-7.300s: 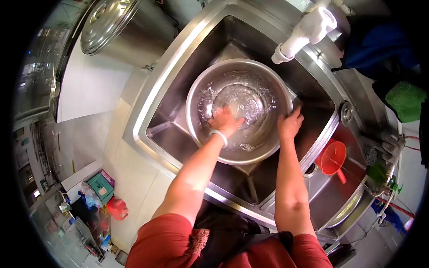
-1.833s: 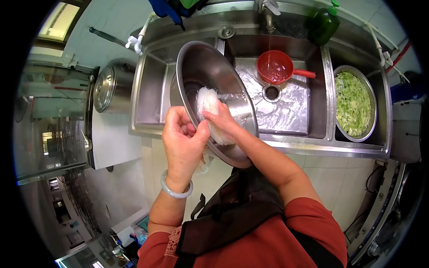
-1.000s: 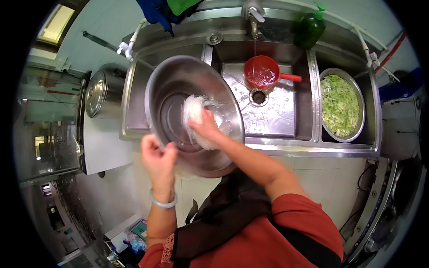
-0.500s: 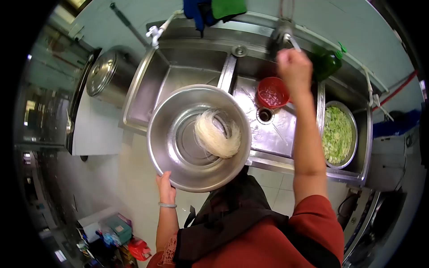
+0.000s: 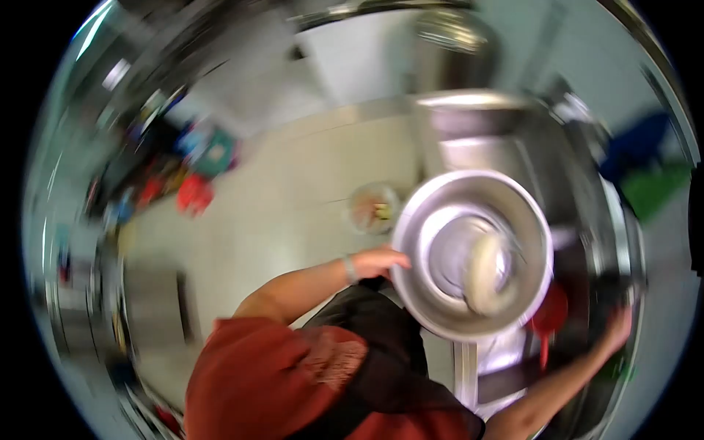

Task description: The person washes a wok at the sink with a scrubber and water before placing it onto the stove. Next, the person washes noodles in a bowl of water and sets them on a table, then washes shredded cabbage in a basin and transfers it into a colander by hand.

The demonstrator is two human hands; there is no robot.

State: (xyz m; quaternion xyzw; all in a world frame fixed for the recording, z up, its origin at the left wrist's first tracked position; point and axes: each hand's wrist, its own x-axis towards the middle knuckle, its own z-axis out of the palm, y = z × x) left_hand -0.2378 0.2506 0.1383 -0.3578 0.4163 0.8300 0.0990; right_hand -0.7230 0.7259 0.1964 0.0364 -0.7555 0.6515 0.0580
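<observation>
My left hand (image 5: 380,260) grips the near-left rim of a large stainless steel basin (image 5: 418,308), thumb over the edge. Inside, a pale, curved bundle of thin noodles (image 5: 482,275) lies against the right part of the bottom. The basin is over the sink's near edge, hiding part of the sink. My right hand (image 5: 618,326) is stretched out to the far side of the sink, beside a dark object (image 5: 612,290) at the wall. Motion smears its fingers. A red dipper (image 5: 550,312) with a handle sits in the sink, partly behind the basin.
Steel sink compartments (image 5: 477,154) run along the right. A tall lidded pot (image 5: 451,48) stands beyond them. On the floor are a bowl (image 5: 372,209) with blurred contents and a red bag (image 5: 195,195). Blue cloth (image 5: 636,147) and green cloth (image 5: 656,191) hang at the wall.
The view has swung left, so the sink now appears on the right and more floor shows. My left hand still holds the basin rim. My right hand remains by the dark object at the wall.
</observation>
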